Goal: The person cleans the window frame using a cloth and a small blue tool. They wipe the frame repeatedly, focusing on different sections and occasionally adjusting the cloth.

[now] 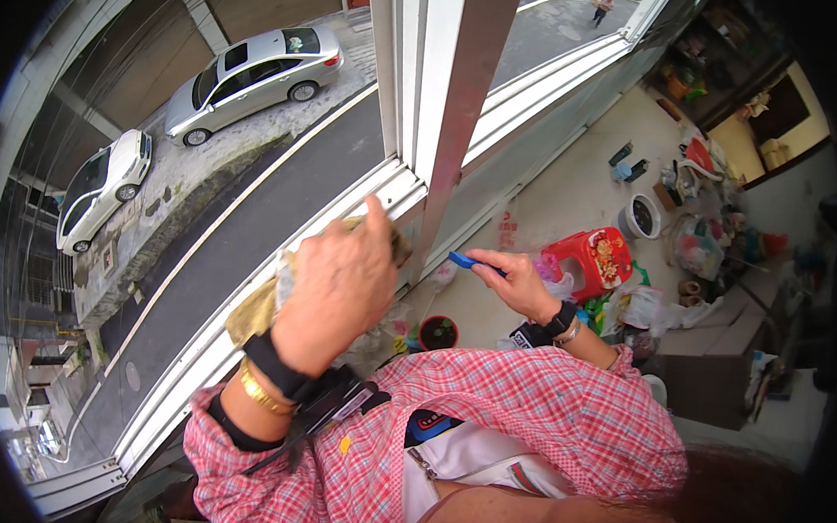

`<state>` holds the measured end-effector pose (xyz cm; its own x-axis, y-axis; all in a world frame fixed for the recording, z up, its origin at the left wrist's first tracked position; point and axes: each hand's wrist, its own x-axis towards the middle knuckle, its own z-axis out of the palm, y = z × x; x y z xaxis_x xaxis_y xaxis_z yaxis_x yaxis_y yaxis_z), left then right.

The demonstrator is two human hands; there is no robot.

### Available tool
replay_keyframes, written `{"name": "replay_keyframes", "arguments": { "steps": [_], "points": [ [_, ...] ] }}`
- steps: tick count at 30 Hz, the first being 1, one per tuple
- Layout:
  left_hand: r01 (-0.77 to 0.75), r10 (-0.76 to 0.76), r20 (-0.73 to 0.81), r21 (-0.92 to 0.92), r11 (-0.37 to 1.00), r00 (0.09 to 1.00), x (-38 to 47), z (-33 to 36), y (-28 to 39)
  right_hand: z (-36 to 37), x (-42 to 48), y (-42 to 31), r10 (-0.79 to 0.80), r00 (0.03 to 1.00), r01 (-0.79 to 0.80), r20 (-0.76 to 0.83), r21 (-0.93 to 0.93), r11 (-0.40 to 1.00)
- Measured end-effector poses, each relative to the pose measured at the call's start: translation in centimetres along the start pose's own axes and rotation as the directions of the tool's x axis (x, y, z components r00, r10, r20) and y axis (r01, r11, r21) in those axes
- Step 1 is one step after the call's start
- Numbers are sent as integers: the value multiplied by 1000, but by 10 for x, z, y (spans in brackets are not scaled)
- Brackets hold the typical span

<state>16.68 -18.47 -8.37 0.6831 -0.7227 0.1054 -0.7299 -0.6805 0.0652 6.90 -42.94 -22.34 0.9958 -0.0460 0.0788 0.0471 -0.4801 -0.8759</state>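
My left hand (343,279) is over the track of the sliding window frame (387,182), holding a dirty yellowish cloth (251,313). Bunched cloth also shows beyond the fingers, while the palm hides the middle of it. One finger points towards the corner where the sill meets the white upright (438,85). To the right, on the room side, my right hand (513,281) grips a small blue plastic tool (465,260). Its tip points at the upright's lower part without touching it; the fingers cover the rest, so its exact kind cannot be told.
Beyond the window lie a road (309,178) and two parked cars, one silver (258,75). Indoors, a red plastic stool (568,259), plastic bags (640,305), a potted plant (438,332) and a white bucket (639,216) stand on the floor. A cardboard box (703,390) is at right.
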Motion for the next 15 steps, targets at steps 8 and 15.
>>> {"name": "replay_keyframes", "arguments": {
  "steps": [8, 15],
  "points": [
    [405, -404, -21, 57, 913, 914, -136, -21, -44, 11, 17, -10, -98, 992, 98, 77, 5, 995],
    [604, -593, -125, 90, 791, 795, -243, -28, -88, 15, 14, -9, -155, 987, 154, 33, 35, 987]
  ]
}}
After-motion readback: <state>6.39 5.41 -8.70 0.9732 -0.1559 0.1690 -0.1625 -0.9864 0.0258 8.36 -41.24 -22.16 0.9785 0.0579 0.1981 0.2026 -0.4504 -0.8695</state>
